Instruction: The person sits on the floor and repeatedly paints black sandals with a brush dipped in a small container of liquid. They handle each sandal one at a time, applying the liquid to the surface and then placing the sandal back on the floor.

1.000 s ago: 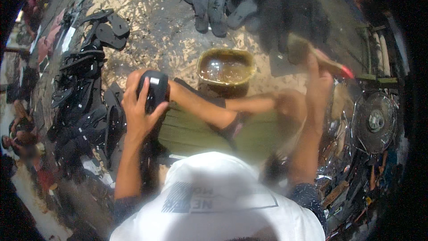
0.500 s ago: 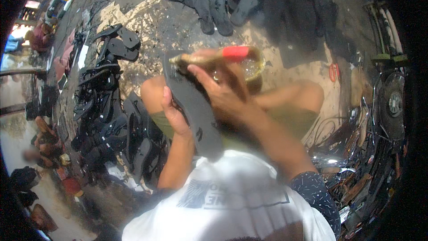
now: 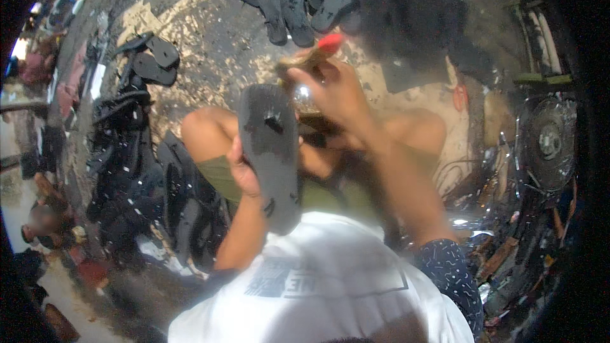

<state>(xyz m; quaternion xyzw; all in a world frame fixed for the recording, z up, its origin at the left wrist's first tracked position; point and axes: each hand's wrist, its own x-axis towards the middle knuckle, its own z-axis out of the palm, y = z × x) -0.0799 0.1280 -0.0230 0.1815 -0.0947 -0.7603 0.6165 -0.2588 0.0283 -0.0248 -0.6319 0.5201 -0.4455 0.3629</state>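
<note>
My left hand (image 3: 243, 170) is closed on the left edge of a dark grey sandal sole (image 3: 272, 165), held upright before my lap. Its upper half has a darker, wet-looking patch, with a small black bit sticking out of it. Right of the sole's far end, my right hand (image 3: 343, 95) grips a brush (image 3: 304, 61) with a red-tipped handle; motion blurs it. The brush is held off the sole. Under my right hand shows a shiny container (image 3: 304, 96), mostly hidden by the fingers.
Several black soles (image 3: 289, 6) lie on the stained floor ahead. A big heap of black sandals (image 3: 127, 146) fills the left side. Scissors with red handles (image 3: 460, 97) lie at right, near a wheel (image 3: 549, 140) and a jumble of scraps.
The brush was against the sole's far end; my right hand has since lifted it away, up and to the right. The sole has turned more upright, showing its wet face.
</note>
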